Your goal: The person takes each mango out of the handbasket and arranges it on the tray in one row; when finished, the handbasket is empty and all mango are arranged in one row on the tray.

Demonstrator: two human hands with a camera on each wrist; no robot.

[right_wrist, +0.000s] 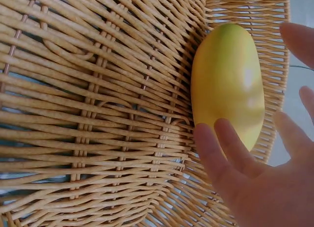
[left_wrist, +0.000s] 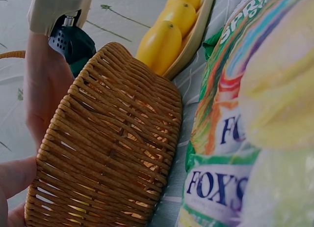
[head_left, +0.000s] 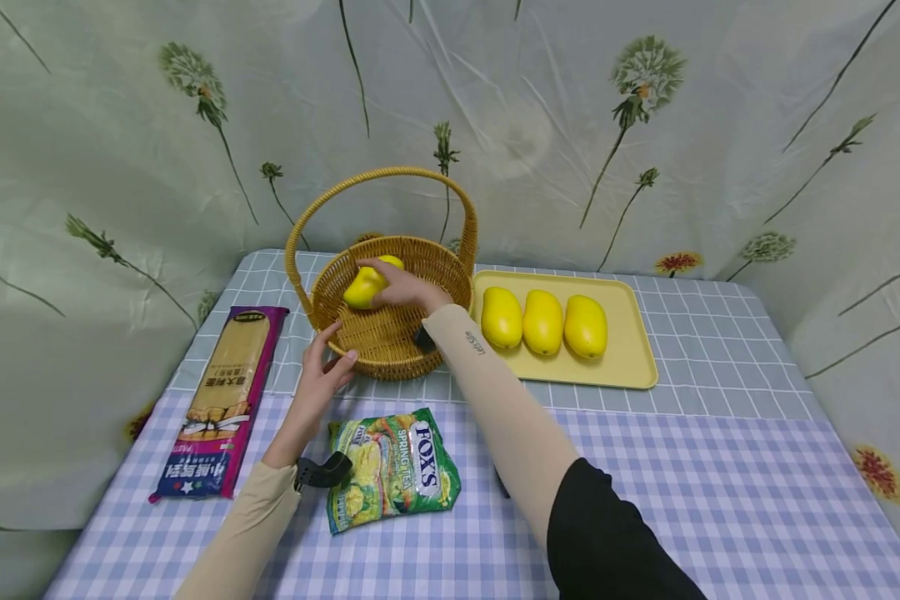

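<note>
A yellow mango (head_left: 365, 288) lies against the inner wall of the round wicker basket (head_left: 378, 346). Over it reaches my right hand (head_left: 401, 285). Seen from the right wrist, two fingertips (right_wrist: 225, 133) touch or nearly touch the mango (right_wrist: 228, 84), while the thumb stands apart from it. My left hand (head_left: 322, 375) is at the basket's near left rim, with thumb and fingers about the edge. Its fingertips (left_wrist: 17, 177) meet the woven rim in the left wrist view, where part of the hand is out of frame.
Three more mangoes (head_left: 543, 323) lie in a row on a yellow tray (head_left: 630, 358) right of the basket. A green FOX'S candy bag (head_left: 393, 471) lies in front, beside the left wrist. The purple pasta pack (head_left: 221, 400) is at left. The basket's tall handle (head_left: 390, 172) arches above.
</note>
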